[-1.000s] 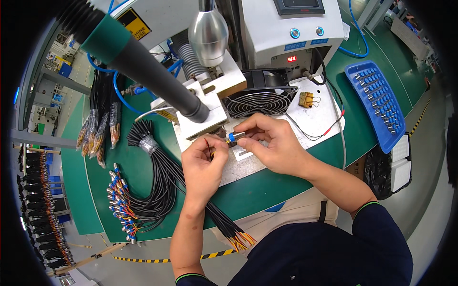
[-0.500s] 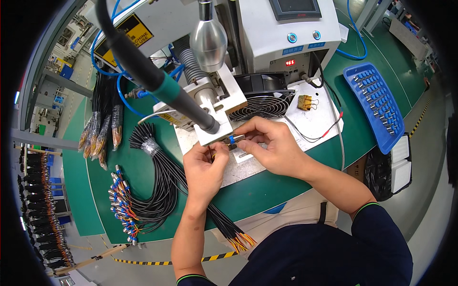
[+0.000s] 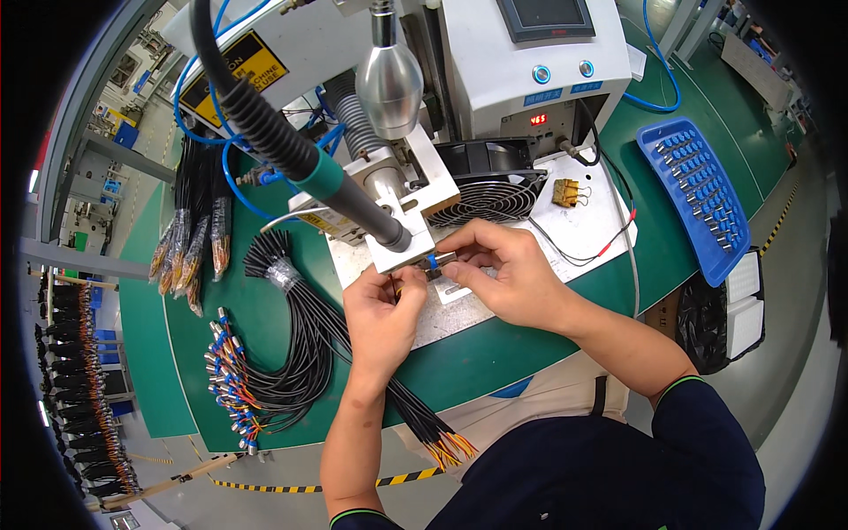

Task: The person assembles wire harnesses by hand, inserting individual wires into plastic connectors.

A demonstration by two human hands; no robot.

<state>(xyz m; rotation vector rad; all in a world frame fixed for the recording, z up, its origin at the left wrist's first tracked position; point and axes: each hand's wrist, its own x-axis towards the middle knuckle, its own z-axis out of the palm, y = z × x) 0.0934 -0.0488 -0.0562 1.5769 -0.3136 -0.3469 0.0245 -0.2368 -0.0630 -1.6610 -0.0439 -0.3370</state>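
Note:
Under the head of a white bench machine (image 3: 402,256), my two hands meet at a small silver metal connector with a blue ring (image 3: 433,262). My right hand (image 3: 512,272) pinches the connector's right end between thumb and fingers. Close beside its left end, my left hand (image 3: 386,314) is closed in a pinch on a thin wire, mostly hidden by the fingers. A thick black hose with a green collar (image 3: 322,177) runs down into the machine head just above. Beneath my left wrist passes a bundle of black cables (image 3: 309,331) with bare-ended coloured wires toward me.
Connectors joined to wires (image 3: 234,384) lie in a heap on the green table (image 3: 190,353) at left. Bagged cables (image 3: 190,238) rest farther back. At right stands a blue tray (image 3: 649,137) of connectors. A fan (image 3: 486,199) and a yellow binder clip (image 3: 570,192) sit behind my hands.
The whole view has shifted slightly. Both hands keep the same pinch at the connector, with only small finger movement on the left.

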